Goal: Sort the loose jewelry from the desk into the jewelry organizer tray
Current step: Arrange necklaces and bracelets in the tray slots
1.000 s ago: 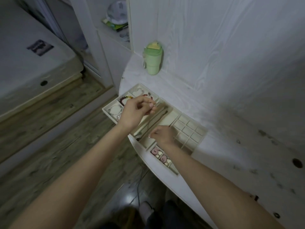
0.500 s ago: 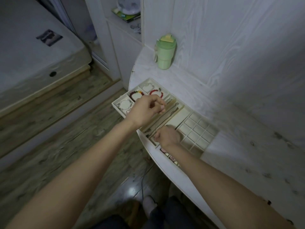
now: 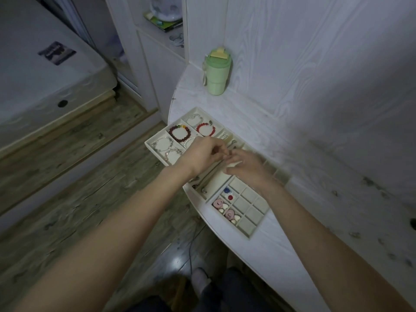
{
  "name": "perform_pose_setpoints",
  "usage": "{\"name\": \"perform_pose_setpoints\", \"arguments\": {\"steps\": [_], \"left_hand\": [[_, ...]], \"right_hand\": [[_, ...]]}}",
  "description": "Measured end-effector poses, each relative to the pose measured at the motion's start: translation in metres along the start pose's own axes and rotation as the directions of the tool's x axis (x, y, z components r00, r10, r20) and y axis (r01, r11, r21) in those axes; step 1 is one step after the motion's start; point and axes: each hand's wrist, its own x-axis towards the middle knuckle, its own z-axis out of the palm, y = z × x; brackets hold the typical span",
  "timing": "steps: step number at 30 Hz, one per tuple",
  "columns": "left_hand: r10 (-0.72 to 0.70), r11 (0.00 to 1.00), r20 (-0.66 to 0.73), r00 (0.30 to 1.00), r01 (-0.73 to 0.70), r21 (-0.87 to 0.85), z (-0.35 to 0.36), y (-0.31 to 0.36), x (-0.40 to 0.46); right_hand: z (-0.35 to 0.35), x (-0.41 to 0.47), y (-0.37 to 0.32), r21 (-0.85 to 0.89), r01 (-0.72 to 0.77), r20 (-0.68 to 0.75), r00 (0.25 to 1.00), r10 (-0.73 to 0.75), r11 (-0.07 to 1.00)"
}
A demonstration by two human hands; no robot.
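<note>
1. Nearest to you, the small square cells at the near end of the tray (image 3: 254, 234) hold pink earrings (image 3: 218, 203) and a blue and a red stud (image 3: 227, 193); most cells beside them look free.
2. The tray lies along the curved front edge of the desk (image 3: 281, 255), and its left end hangs out past that edge. If you press down hard there, I think the tray can tip to the floor.
3. Your right hand (image 3: 249, 165) is over the long slots in the middle of the tray, fingers loosely bent. I cannot tell if it holds something.
4. Your left hand (image 3: 202, 154) meets it fingertip to fingertip, thumb and fingers pressed together as if pinching a thin chain (image 3: 211, 174) that lies along a long slot. The picture is too blurred to be sure.
5. If this is a chain, it can tangle with the other pieces in the slot or slip off the desk edge when you pull too fast.
6. Farther, the large cells hold a dark bead bracelet (image 3: 179, 133), a red bracelet (image 3: 205, 129) and silver ones (image 3: 163, 146).
7. The green cup (image 3: 217, 74) stands in the far corner of the desk, well apart.
</note>
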Motion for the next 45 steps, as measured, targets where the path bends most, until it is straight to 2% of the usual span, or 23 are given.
{"name": "perform_pose_setpoints", "arguments": {"steps": [2, 4, 10, 13, 16, 20, 23, 26, 36, 39, 42, 45], "left_hand": [[-0.002, 1.000, 0.020, 1.000, 0.002, 0.000, 0.004, 0.004, 0.005], [-0.006, 1.000, 0.030, 1.000, 0.006, 0.002, 0.007, 0.006, 0.010], [-0.011, 1.000, 0.035, 0.999, 0.011, 0.009, 0.011, 0.006, 0.021], [-0.034, 0.998, 0.002, 0.999, 0.034, 0.043, 0.015, -0.005, 0.019], [-0.057, 0.983, -0.007, 0.998, 0.057, 0.175, 0.021, -0.023, 0.012], [-0.125, 0.883, 0.140, 0.982, 0.046, 0.467, 0.035, -0.036, -0.001], [-0.153, 0.819, 0.237, 0.959, -0.011, 0.574, 0.048, -0.040, -0.001], [-0.168, 0.766, 0.268, 0.949, -0.045, 0.642, 0.056, -0.045, 0.000], [-0.234, 0.682, 0.249, 0.940, -0.024, 0.731, 0.057, -0.049, 0.002], [-0.194, 0.724, 0.251, 0.948, -0.034, 0.689, 0.058, -0.047, 0.003], [-0.137, 0.776, 0.195, 0.971, -0.017, 0.631, 0.061, -0.045, 0.008], [-0.179, 0.774, 0.152, 0.972, 0.044, 0.632, 0.066, -0.040, 0.019]], "right_hand": [[-0.009, -0.002, -0.005, 0.059, 0.029, 0.030, 0.999, -0.031, 0.998], [-0.013, -0.001, -0.008, 0.044, 0.043, 0.008, 0.999, -0.044, 0.998], [-0.016, 0.013, -0.003, 0.056, 0.004, -0.029, 1.000, -0.002, 0.998], [-0.020, 0.023, 0.003, 0.096, -0.006, -0.097, 0.995, 0.015, 0.995], [-0.024, 0.034, 0.012, 0.099, -0.040, -0.164, 0.985, 0.056, 0.994], [-0.028, 0.044, 0.024, 0.076, -0.113, -0.195, 0.973, 0.126, 0.991], [-0.028, 0.047, 0.031, 0.044, -0.152, -0.206, 0.966, 0.157, 0.987], [-0.026, 0.050, 0.038, 0.037, -0.184, -0.179, 0.966, 0.188, 0.982], [-0.023, 0.051, 0.040, -0.054, -0.180, -0.183, 0.969, 0.168, 0.982], [-0.025, 0.055, 0.039, -0.115, -0.183, -0.215, 0.964, 0.155, 0.976], [-0.028, 0.061, 0.040, -0.083, -0.180, -0.258, 0.954, 0.154, 0.980], [-0.032, 0.067, 0.040, -0.021, -0.160, -0.285, 0.947, 0.147, 0.987]]}}
